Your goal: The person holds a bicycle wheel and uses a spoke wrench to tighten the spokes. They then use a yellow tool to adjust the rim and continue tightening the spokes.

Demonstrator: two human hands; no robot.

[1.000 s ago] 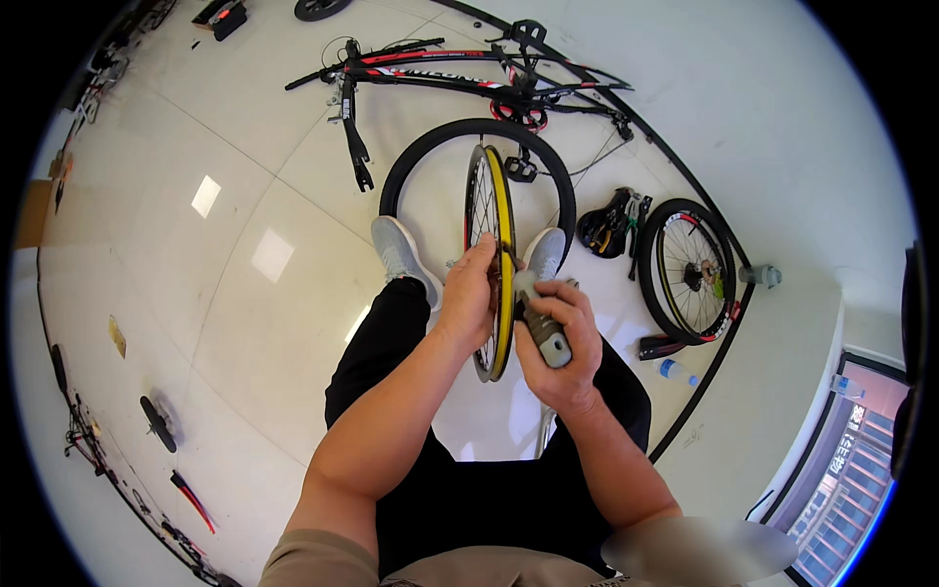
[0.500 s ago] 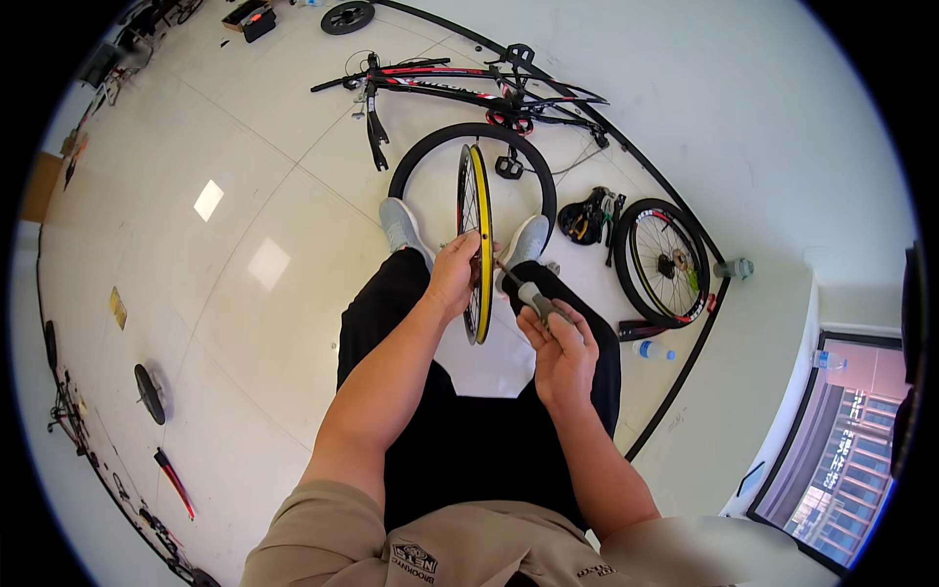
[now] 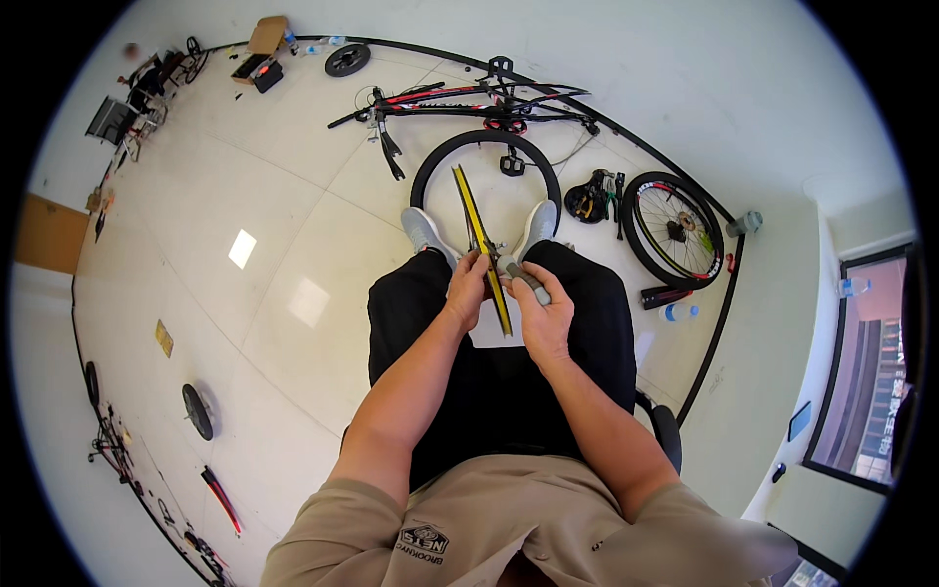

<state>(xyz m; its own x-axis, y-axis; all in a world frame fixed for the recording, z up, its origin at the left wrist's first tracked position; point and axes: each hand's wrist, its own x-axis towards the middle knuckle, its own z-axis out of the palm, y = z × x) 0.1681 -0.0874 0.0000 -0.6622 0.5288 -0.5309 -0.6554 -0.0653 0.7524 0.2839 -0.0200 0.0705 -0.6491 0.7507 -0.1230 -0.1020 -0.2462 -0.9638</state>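
Observation:
A spoked bicycle wheel without a tyre stands edge-on between my knees, a yellow strip (image 3: 470,207) running round its rim. My left hand (image 3: 467,291) grips its left side, thumb near the yellow strip, fingers partly hidden. My right hand (image 3: 545,318) is closed round a screwdriver (image 3: 529,280) with a thick grey handle. The tool's tip end is at the rim's right side, beside my left fingertips; whether it touches the rim cannot be made out. On the floor ahead lies a loose black tyre (image 3: 426,168), around my shoes.
Beyond the tyre lies a black and red bicycle frame (image 3: 440,100). To the right are a black heap with tools (image 3: 589,201), another tyred wheel (image 3: 631,231), a water bottle (image 3: 679,312) and a grey container (image 3: 745,223). A small wheel (image 3: 198,411) stands at left.
The wheel has tilted, its top leaning left. My right hand has moved up and left with the screwdriver, close to the rim and my left hand. The whole view has shifted.

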